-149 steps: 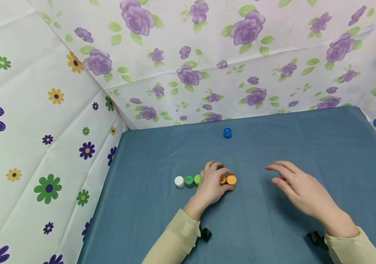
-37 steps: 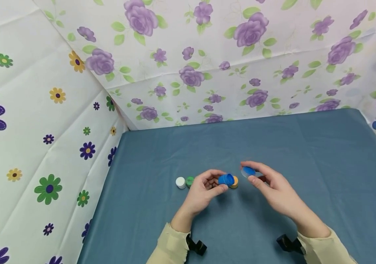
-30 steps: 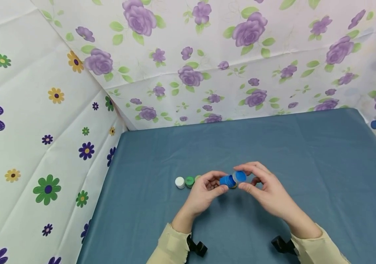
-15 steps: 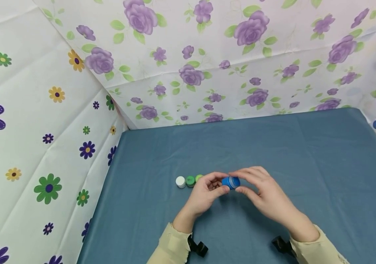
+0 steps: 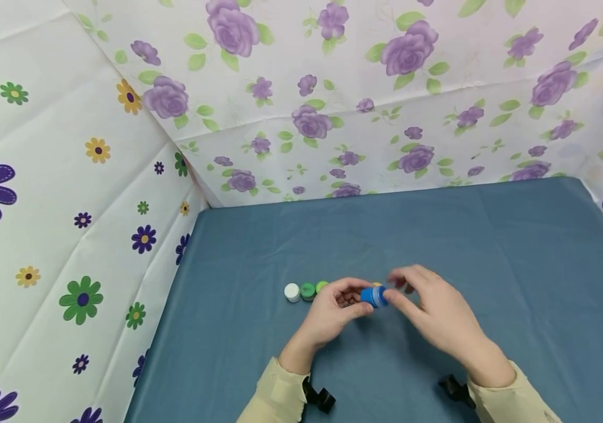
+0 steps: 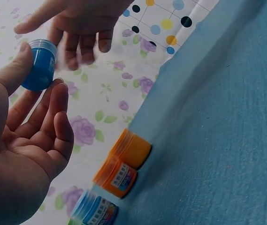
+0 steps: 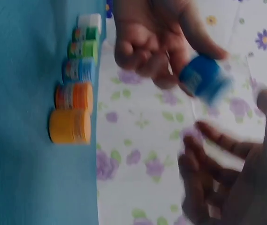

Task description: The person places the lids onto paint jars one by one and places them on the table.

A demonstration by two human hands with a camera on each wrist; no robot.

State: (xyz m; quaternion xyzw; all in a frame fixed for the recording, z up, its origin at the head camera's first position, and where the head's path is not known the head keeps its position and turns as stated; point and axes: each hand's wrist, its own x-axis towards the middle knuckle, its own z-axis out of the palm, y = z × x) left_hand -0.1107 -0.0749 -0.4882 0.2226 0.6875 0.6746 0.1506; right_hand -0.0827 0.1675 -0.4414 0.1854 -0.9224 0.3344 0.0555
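A small blue paint jar is held sideways above the table in my left hand, pinched between thumb and fingers. Its clear lid sits on the end facing right; in the left wrist view the blue jar shows this rim at the top. My right hand is just beside the lid end, fingers loosely spread and holding nothing. In the right wrist view a gap shows between the right hand's fingers and the blurred jar.
Behind the left hand, a touching row of paint jars stands on the blue cloth: white, dark green, light green, light blue, orange and yellow-orange. Flowered sheets hang behind and left.
The blue jar was picked up from the back of the table. The right hand brought its lid onto the jar, turned at it, and has now let go.
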